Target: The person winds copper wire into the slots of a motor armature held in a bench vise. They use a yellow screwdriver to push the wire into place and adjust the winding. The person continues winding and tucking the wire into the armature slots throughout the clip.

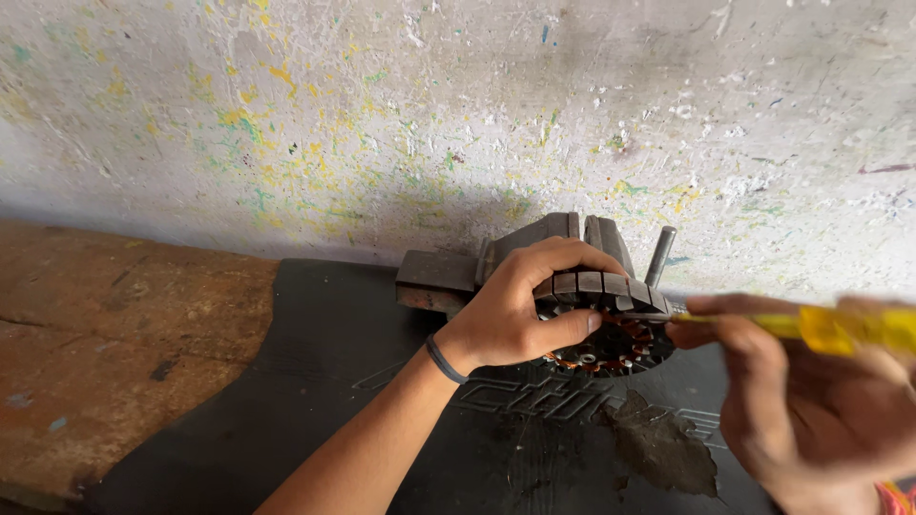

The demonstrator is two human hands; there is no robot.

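Screwdriver (821, 327) lies level, tip toward stator (611, 329).

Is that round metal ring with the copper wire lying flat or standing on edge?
Standing on edge. The ring faces the camera with its slotted rim on top, gripped by the left hand before the vise.

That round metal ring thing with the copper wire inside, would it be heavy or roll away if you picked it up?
The round ring looks like stacked steel with copper windings, so probably heavy for its size. Stiff, not floppy. Being round, it might roll on edge; the left hand grips it beside the vise.
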